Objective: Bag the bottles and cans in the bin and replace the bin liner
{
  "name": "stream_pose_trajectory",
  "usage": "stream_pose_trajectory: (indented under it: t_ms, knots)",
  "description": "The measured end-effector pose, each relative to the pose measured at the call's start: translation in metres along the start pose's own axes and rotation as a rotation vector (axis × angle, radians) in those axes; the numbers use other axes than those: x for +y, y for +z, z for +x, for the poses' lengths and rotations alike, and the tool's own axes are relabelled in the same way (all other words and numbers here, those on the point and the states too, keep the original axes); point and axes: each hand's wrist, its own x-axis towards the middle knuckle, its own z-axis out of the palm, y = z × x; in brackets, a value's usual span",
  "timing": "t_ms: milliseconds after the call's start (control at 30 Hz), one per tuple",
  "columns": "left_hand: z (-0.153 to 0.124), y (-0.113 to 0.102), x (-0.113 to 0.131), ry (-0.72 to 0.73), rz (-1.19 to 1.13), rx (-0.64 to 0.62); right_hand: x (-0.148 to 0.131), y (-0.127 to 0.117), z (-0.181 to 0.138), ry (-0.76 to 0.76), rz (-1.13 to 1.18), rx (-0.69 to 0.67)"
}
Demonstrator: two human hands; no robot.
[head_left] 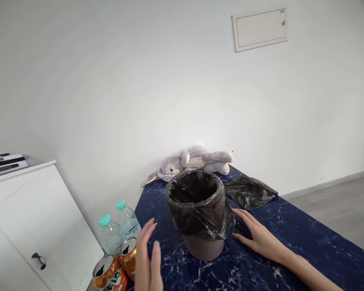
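Observation:
A trash can [204, 247] stands upright on a dark blue marbled table. Its black bag [197, 218] lines the inside and folds down over the rim. On the right, my right hand [253, 234] is open, its fingertips close to the hanging edge of the bag; whether they touch it I cannot tell. My left hand [148, 258] is raised to the left of the can, fingers apart and holding nothing. Beside it are two opened orange drink cans [109, 273], partly hidden by the hand, with two clear plastic bottles [111, 236] with teal caps behind them.
A grey plush rabbit [197, 159] lies against the wall at the table's far end. Another black plastic bag [250, 192] lies flat behind the can to the right. A white cabinet [42, 226] stands at the left, and the table's right edge [327, 227] drops to the floor.

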Motion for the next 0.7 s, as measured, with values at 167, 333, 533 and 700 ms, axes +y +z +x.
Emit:
stream_pose_trajectory:
  t_ms: [167,333,533,700]
  knots:
    - [0.09,-0.082,0.023,0.428,0.5,0.186,-0.002,0.0,-0.004,-0.038,0.018,0.039]
    - [0.157,-0.107,-0.009,0.303,1.049,-0.026,0.003,0.005,-0.002,-0.024,0.071,0.053]
    - [0.158,-0.097,-0.009,0.183,1.151,-0.322,0.005,0.007,-0.001,-0.013,0.082,0.085]
    - [0.161,-0.098,0.022,0.226,1.134,-0.299,0.004,0.006,0.0,-0.015,0.092,0.105]
